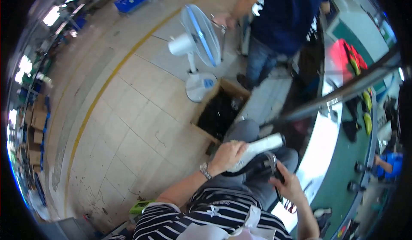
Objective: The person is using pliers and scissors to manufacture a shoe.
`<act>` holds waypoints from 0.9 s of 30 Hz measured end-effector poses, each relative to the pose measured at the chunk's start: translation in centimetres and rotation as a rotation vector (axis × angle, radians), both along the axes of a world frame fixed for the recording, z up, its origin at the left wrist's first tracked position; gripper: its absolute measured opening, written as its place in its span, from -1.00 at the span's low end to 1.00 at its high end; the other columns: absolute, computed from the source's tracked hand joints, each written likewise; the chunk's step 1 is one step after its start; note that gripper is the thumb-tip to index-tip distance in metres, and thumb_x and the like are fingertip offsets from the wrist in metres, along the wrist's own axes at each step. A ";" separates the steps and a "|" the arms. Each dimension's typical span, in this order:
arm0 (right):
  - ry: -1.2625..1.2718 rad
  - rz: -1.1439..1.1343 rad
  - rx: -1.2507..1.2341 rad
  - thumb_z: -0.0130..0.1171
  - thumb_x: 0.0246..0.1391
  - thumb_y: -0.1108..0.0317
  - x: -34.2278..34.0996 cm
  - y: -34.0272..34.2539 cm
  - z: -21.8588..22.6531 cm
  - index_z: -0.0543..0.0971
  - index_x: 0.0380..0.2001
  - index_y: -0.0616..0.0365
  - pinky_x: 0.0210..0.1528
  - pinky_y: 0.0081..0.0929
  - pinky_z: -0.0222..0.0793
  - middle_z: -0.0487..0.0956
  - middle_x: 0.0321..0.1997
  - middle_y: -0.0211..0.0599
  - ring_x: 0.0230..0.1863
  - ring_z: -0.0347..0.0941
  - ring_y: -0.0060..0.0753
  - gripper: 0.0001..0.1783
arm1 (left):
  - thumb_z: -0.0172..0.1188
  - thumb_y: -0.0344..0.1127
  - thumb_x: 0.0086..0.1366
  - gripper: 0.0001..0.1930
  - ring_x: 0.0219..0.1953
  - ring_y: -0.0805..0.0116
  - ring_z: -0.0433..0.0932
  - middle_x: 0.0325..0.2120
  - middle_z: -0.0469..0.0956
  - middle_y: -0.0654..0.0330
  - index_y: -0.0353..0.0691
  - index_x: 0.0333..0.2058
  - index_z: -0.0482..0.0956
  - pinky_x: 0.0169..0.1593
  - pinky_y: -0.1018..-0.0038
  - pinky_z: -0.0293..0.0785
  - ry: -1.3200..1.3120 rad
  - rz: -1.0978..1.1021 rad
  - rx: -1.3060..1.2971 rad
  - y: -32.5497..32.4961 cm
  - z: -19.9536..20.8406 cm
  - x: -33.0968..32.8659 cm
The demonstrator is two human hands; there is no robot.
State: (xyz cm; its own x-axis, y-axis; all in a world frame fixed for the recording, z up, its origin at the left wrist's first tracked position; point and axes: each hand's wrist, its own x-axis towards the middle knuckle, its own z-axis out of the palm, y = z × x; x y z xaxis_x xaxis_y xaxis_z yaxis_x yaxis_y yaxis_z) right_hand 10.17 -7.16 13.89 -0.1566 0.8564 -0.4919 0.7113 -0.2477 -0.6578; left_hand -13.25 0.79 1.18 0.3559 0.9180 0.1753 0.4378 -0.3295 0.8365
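White elongated piece, gripped around its left end by the left hand, is right of and nearer than the open cardboard box; farther right, the right hand clasps a dark-handled metal tool.

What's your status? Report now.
Left hand: holding long, smooth white object. Right hand: gripping black-handled metal tool. Open brown cardboard box ahead, apart from hands.

Fan on floor, L of co-worker; box btwn fan & wearer's lap. Tool in R hand, R of L hand; bench further R.
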 end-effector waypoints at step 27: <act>-0.256 0.475 -0.141 0.07 0.23 0.28 -0.7 2.5 0.1 0.04 0.37 -0.38 -0.63 -0.32 0.43 0.51 -0.52 -0.21 -0.63 0.51 -0.28 -0.28 | 0.08 -0.10 0.37 -0.32 0.17 0.28 0.36 0.22 0.24 -0.03 0.00 0.37 -0.02 0.14 0.35 0.34 -0.907 -0.296 -1.287 -3.1 -1.0 1.3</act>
